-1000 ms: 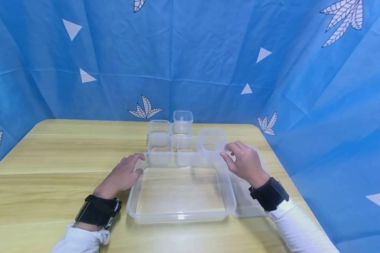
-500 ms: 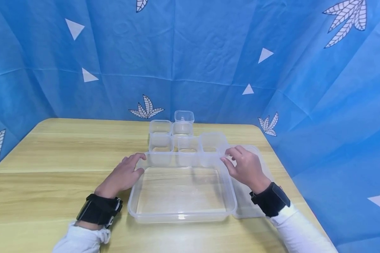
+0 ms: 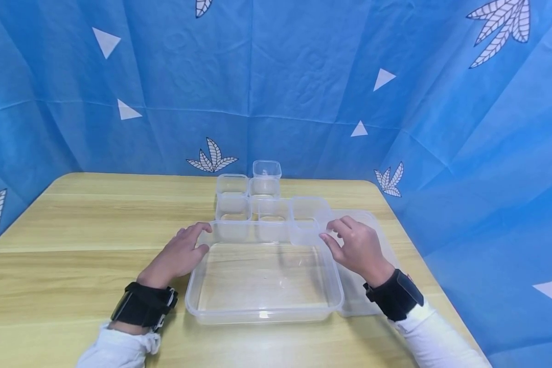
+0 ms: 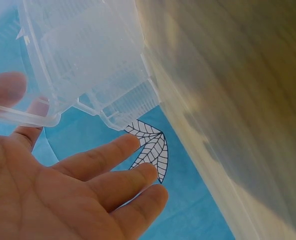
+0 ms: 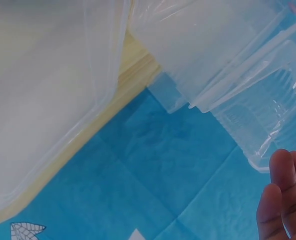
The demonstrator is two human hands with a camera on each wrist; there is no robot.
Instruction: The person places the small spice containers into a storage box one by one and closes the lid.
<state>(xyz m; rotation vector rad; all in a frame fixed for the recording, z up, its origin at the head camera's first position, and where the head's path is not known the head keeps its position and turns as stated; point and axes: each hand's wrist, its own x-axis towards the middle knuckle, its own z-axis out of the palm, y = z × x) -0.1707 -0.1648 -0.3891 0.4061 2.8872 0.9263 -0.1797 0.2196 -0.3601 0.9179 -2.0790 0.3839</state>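
Note:
A large clear rectangular plastic container (image 3: 264, 318) stands on the table, and my left hand (image 3: 177, 258) holds its left rim near the far corner. The left wrist view shows the rim between the thumb (image 4: 7, 87) and index finger; the other fingers extend free. My right hand (image 3: 356, 245) pinches a small clear square container (image 3: 309, 207) at its right side. That small container is just behind the large one's far right corner, partly seen through its wall. In the right wrist view the fingertips (image 5: 283, 167) meet the small container's rim (image 5: 265, 169); the thumb is mostly cut off.
Several more small clear containers (image 3: 232, 204) stand grouped behind the large one. A flat translucent lid (image 3: 361, 294) lies on the wooden table (image 3: 96, 230) to the right, under my right forearm and hand. A blue patterned curtain (image 3: 276, 76) hangs behind the table.
My right hand has moved slightly down and nearer, lowering the small container with it beside the others. My left hand and the large container have stayed put.

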